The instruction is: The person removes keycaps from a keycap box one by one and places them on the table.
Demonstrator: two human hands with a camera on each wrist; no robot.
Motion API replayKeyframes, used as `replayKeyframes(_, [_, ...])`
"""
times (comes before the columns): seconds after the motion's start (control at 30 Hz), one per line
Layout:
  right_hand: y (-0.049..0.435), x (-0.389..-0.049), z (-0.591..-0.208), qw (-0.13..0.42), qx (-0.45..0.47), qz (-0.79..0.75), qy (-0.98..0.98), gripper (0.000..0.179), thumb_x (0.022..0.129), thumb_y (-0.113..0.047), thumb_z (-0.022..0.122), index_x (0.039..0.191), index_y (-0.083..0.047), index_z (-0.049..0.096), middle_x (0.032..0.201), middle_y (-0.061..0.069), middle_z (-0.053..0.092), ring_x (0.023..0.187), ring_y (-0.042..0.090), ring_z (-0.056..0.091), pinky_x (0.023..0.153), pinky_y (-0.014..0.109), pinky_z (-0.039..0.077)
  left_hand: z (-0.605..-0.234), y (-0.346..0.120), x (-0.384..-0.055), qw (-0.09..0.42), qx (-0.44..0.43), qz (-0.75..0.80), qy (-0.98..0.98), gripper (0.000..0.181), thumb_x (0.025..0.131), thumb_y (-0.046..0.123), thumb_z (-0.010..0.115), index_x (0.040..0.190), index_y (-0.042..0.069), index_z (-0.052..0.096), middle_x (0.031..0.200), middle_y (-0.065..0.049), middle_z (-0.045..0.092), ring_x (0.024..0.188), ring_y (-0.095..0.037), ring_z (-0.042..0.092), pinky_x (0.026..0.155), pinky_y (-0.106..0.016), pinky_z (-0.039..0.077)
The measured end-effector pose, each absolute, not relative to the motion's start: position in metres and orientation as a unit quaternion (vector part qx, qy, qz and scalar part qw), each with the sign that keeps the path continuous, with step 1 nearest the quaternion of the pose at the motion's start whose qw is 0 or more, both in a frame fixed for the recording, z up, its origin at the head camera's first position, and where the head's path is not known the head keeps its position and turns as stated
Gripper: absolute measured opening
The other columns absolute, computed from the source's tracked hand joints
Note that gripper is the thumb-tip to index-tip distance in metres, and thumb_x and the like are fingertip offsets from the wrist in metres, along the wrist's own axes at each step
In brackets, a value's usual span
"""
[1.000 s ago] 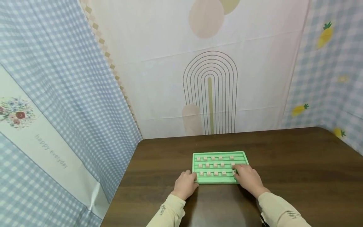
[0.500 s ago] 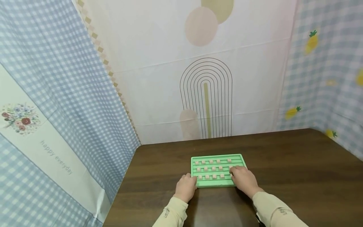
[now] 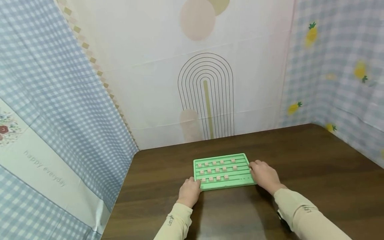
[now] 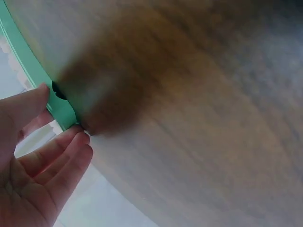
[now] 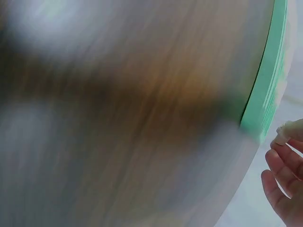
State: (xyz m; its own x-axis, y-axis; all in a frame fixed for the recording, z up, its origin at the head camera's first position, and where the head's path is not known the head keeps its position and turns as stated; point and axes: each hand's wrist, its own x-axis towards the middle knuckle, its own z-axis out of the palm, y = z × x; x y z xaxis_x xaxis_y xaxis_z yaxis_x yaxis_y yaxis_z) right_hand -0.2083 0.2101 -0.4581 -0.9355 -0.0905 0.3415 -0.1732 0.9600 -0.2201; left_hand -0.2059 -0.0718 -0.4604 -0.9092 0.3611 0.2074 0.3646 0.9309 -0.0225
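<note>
A light green grooved tray (image 3: 240, 182) lies on the table, with small pale cubes (image 3: 217, 170) set in three rows. Faint dark marks show on some cubes. My left hand (image 3: 189, 192) holds the tray's near left corner, thumb on its side wall and fingers at the corner in the left wrist view. At the tray's right edge is my right hand (image 3: 265, 175). In the right wrist view its thumb and fingertip pinch a small pale cube (image 5: 282, 135) beside the tray's end. The other fingers of that hand are loosely bent.
The dark wooden table (image 3: 168, 166) reaches back to a white printed cloth (image 3: 156, 100). Blue checked curtains (image 3: 75, 100) hang at the left and right sides.
My right hand has lifted the rightmost cube off the near row and drawn it right to the tray's edge. The left hand still holds the corner. The head view has shifted.
</note>
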Motion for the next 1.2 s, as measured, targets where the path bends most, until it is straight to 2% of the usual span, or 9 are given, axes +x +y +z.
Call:
replayKeyframes(0.27, [0.248,-0.198,-0.469,0.117,0.043,0.130,-0.984,0.015,0.086,-0.009,0.060,0.098,-0.002,0.065,0.089,0.012,0.060,0.077,0.029,0.059,0.059,0.042,0.050,-0.462,-0.079,-0.200,0.133,-0.193,0.011,-0.972,0.016,0.076,0.022,0.074,0.088,0.015,0.067,0.080,-0.006,0.060,0.070,-0.020,0.057,0.056,-0.030,0.050])
replayKeyframes(0.4, [0.257,-0.197,-0.472,0.115,0.047,0.123,-0.985,0.015,0.085,-0.009,0.061,0.098,-0.002,0.065,0.089,0.012,0.060,0.078,0.029,0.059,0.061,0.042,0.050,-0.460,-0.075,-0.201,0.156,-0.196,0.015,-0.968,0.019,0.074,0.024,0.074,0.090,0.015,0.067,0.078,-0.007,0.060,0.064,-0.020,0.059,0.050,-0.030,0.050])
replayKeyframes(0.6, [0.261,-0.199,-0.475,0.115,0.051,0.117,-0.985,0.015,0.085,-0.010,0.062,0.097,-0.002,0.065,0.090,0.013,0.060,0.079,0.030,0.060,0.065,0.044,0.051,-0.459,-0.070,-0.203,0.154,-0.203,0.004,-0.967,0.017,0.075,0.021,0.073,0.085,0.011,0.065,0.075,-0.010,0.058,0.055,-0.023,0.060,0.046,-0.027,0.049])
replayKeyframes(0.73, [0.258,-0.200,-0.479,0.122,0.056,0.115,-0.984,0.013,0.084,-0.009,0.062,0.095,-0.003,0.066,0.088,0.011,0.060,0.079,0.029,0.059,0.065,0.044,0.050,-0.463,-0.073,-0.202,0.167,-0.212,0.002,-0.963,0.018,0.074,0.020,0.073,0.087,0.010,0.065,0.075,-0.011,0.058,0.055,-0.023,0.060,0.047,-0.026,0.050])
replayKeyframes(1.0, [0.252,-0.200,-0.481,0.100,0.056,0.119,-0.986,0.014,0.084,-0.010,0.061,0.096,-0.003,0.065,0.088,0.011,0.060,0.079,0.029,0.059,0.063,0.043,0.050,-0.463,-0.078,-0.198,0.179,-0.213,-0.017,-0.960,0.022,0.071,0.017,0.076,0.087,0.008,0.066,0.076,-0.011,0.058,0.056,-0.022,0.061,0.048,-0.024,0.050])
replayKeyframes(1.2, [0.256,-0.204,-0.470,0.105,0.047,0.117,-0.986,0.024,0.084,-0.012,0.061,0.105,0.001,0.062,0.100,0.018,0.060,0.092,0.036,0.057,0.070,0.048,0.050,-0.461,-0.070,-0.203,0.165,-0.207,-0.039,-0.963,0.021,0.071,0.011,0.077,0.089,0.008,0.066,0.078,-0.012,0.058,0.058,-0.024,0.062,0.050,-0.024,0.051])
